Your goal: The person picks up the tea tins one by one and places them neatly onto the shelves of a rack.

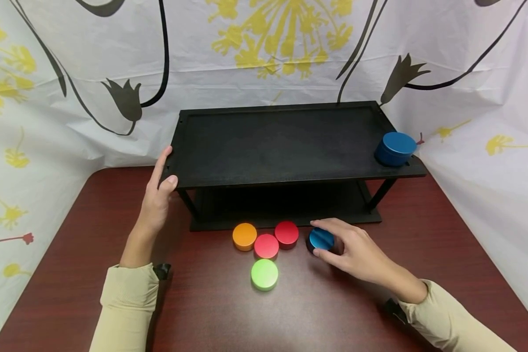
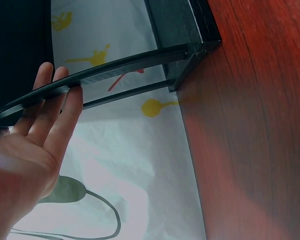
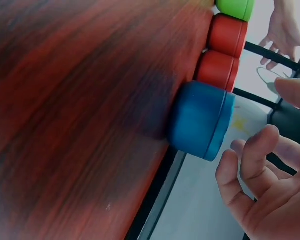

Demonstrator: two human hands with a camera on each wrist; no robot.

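My left hand (image 1: 156, 200) holds the left end of a two-tier black shelf (image 1: 273, 146), thumb at the front corner. In the left wrist view, that hand's fingers (image 2: 55, 115) reach across the shelf's edge. Around a small blue tin (image 1: 321, 239) on the table, my right hand (image 1: 356, 249) has its thumb and fingers spread on either side. The right wrist view shows a gap between those fingers (image 3: 257, 160) and the blue tin's lid. Left of this tin sit two red tins (image 1: 286, 234), an orange tin (image 1: 244, 236) and a light green tin (image 1: 264, 274).
A larger blue tin (image 1: 396, 148) stands on the shelf's upper tier at the right end. Below it, the lower tier (image 1: 281, 203) lies close to the table. A white patterned sheet (image 1: 264, 58) hangs behind and at both sides of the reddish-brown table (image 1: 229, 318).
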